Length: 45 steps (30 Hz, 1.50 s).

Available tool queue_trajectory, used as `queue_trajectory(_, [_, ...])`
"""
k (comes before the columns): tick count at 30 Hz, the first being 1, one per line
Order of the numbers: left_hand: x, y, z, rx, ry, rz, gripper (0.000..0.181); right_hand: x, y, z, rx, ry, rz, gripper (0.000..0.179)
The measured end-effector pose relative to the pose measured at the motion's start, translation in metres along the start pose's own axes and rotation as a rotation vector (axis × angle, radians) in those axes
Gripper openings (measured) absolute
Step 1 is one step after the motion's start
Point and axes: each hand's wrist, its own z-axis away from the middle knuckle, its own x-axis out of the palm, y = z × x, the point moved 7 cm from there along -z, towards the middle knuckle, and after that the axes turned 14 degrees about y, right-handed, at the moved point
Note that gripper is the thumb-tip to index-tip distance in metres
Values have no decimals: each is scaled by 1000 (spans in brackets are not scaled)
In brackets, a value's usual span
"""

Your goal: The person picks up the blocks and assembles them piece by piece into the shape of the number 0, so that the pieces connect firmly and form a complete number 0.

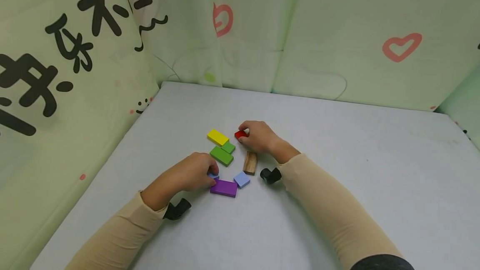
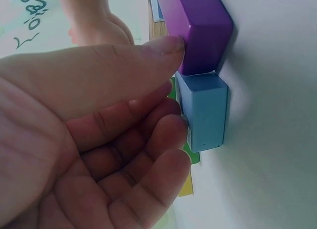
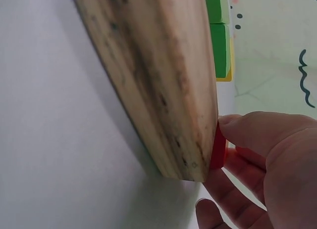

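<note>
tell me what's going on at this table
Someone is handling small blocks on a white table. Their right hand pinches a red block. Their left hand has its thumb against a purple block and its fingers at a light blue block. A yellow block, two green blocks, a wooden block and another blue block lie close by.

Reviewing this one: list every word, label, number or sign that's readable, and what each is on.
"不": left cloth wall.
"到!", cut by the top edge: back cloth wall.
Heart outline: back cloth wall.
Other large left-wall characters: can't read surely.
Small background lettering, left wrist view: too blurred.
Blocks: no readable text.
</note>
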Motion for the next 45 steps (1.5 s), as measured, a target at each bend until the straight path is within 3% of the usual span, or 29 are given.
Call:
queue_trajectory(10, [-4, 4, 1, 22, 11, -3, 13, -4, 3, 2, -9, 22, -13, 37])
queue_trajectory(45, [-2, 5, 3, -11, -6, -10, 13, -9, 12, 17, 16, 29, -36, 36])
